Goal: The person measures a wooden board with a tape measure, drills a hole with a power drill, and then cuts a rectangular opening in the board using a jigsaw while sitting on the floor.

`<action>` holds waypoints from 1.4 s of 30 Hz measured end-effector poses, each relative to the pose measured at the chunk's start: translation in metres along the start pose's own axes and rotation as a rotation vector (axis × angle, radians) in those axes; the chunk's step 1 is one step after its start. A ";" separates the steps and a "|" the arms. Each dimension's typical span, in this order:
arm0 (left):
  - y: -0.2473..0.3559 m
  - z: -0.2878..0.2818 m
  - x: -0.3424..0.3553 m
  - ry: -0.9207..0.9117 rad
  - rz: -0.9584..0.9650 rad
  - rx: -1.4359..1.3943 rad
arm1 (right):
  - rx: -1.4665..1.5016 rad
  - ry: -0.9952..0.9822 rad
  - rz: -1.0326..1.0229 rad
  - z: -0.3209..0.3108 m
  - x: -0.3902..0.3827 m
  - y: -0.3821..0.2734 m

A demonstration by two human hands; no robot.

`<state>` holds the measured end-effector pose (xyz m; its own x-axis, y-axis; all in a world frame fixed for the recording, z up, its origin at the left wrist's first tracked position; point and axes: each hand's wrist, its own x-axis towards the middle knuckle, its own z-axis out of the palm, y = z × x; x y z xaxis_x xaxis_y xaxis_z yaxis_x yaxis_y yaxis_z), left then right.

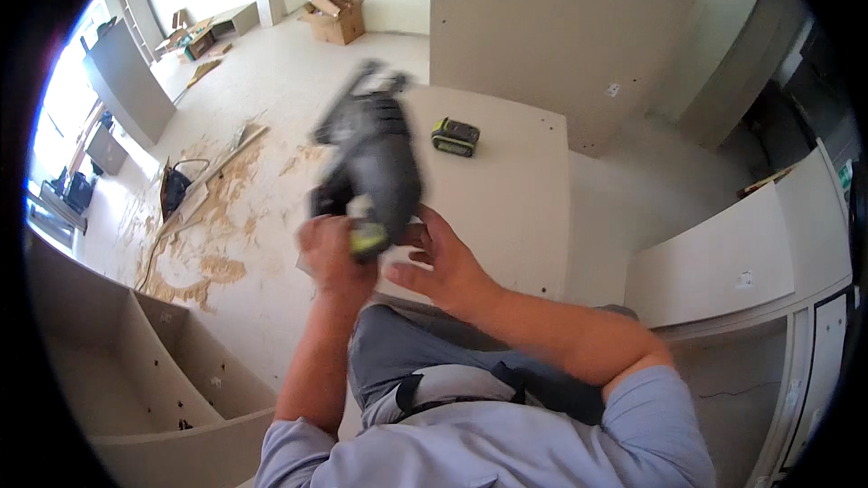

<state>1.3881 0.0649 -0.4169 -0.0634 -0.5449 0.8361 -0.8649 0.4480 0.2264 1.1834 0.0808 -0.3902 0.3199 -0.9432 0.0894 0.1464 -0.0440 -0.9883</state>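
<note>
A dark grey and black cordless power tool with green at its rear end, which looks like a jigsaw (pixel 384 149), is held up in front of me and blurred by motion. My left hand (pixel 334 258) is closed round its rear part. Beside that same end is my right hand (pixel 443 262), thumb and fingers apart, its fingertips at or against the tool's side; contact is hard to make out. Beyond the tool, a black and green battery pack (pixel 455 137) lies on a large pale board (pixel 506 208).
Sawdust (pixel 208 271) is scattered on the floor at left, near a long strip (pixel 221 163) and a dark tool with a cord (pixel 174 188). Cabinet carcasses (pixel 136 352) stand at lower left and right (pixel 714 262). A large panel (pixel 542 36) and a cardboard box (pixel 339 23) are farther back.
</note>
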 end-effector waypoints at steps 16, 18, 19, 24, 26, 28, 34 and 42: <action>0.006 0.266 0.031 -0.497 0.080 -0.318 | 0.441 0.606 -0.102 -0.211 -0.138 -0.080; -0.057 0.324 0.041 -0.530 -0.169 -0.294 | 0.411 0.616 -0.178 -0.214 -0.145 -0.080; -0.089 0.341 0.039 -0.576 -0.220 -0.297 | 0.417 0.607 -0.221 -0.215 -0.145 -0.079; -0.126 0.375 0.076 -0.962 -0.420 -0.492 | 0.469 0.645 -0.320 -0.225 -0.146 -0.081; -0.075 0.367 0.077 -0.954 -0.429 -0.496 | 0.465 0.694 -0.325 -0.239 -0.142 -0.079; -0.038 0.338 0.065 -0.800 -0.466 -0.507 | 0.574 0.770 -0.338 -0.246 -0.128 -0.079; 0.063 0.229 0.014 -0.602 -0.494 -1.196 | 0.699 0.903 -0.308 -0.260 -0.091 -0.071; 0.148 0.124 -0.008 -0.223 -0.060 -1.013 | 0.830 0.759 -0.270 -0.221 -0.100 -0.085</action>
<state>1.1988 0.0478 -0.4516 -0.2141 -0.6589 0.7211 -0.0523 0.7449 0.6651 0.9323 0.1065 -0.3427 -0.4193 -0.9034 -0.0903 0.7839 -0.3100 -0.5379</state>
